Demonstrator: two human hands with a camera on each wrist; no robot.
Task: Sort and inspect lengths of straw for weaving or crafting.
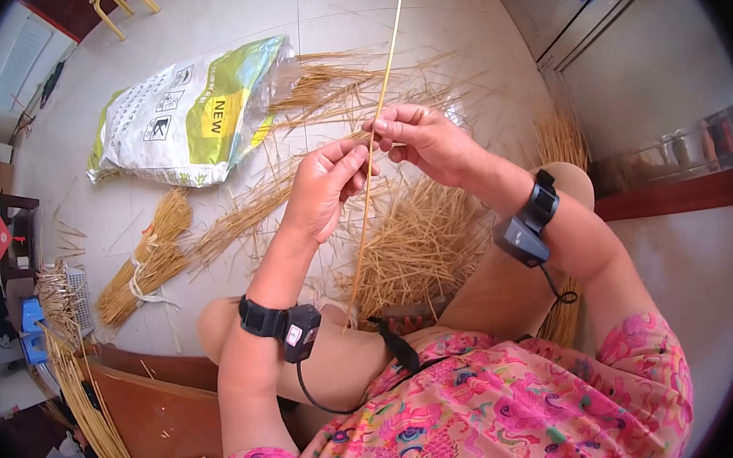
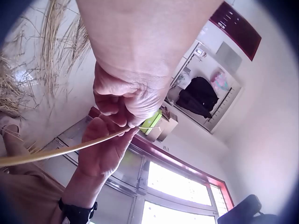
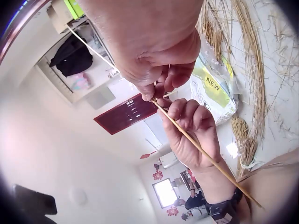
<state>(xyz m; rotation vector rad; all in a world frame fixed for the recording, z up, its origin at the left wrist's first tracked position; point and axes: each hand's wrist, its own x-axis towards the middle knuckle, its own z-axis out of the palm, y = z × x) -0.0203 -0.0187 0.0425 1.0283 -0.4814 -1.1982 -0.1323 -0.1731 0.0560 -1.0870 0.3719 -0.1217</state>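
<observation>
One long, thin straw stalk (image 1: 387, 66) runs slantwise between my hands, its upper part reaching past the top of the head view and its lower end near my knees. My left hand (image 1: 325, 186) pinches it with thumb and fingers. Just above, my right hand (image 1: 425, 141) pinches the same stalk, the fingertips of both hands close together. In the right wrist view the stalk (image 3: 205, 156) extends from the right fingertips past the left hand (image 3: 194, 130). Below the hands, a loose heap of straw (image 1: 420, 242) lies on the floor between my legs.
A white and green plastic sack (image 1: 173, 115) lies at upper left, straw (image 1: 327, 82) spilling from its mouth. A tied straw bundle (image 1: 147, 261) is below it. More straw (image 1: 559, 140) stands by the glass-fronted door (image 1: 650, 82) at right. A brown wooden board (image 1: 151, 405) is at lower left.
</observation>
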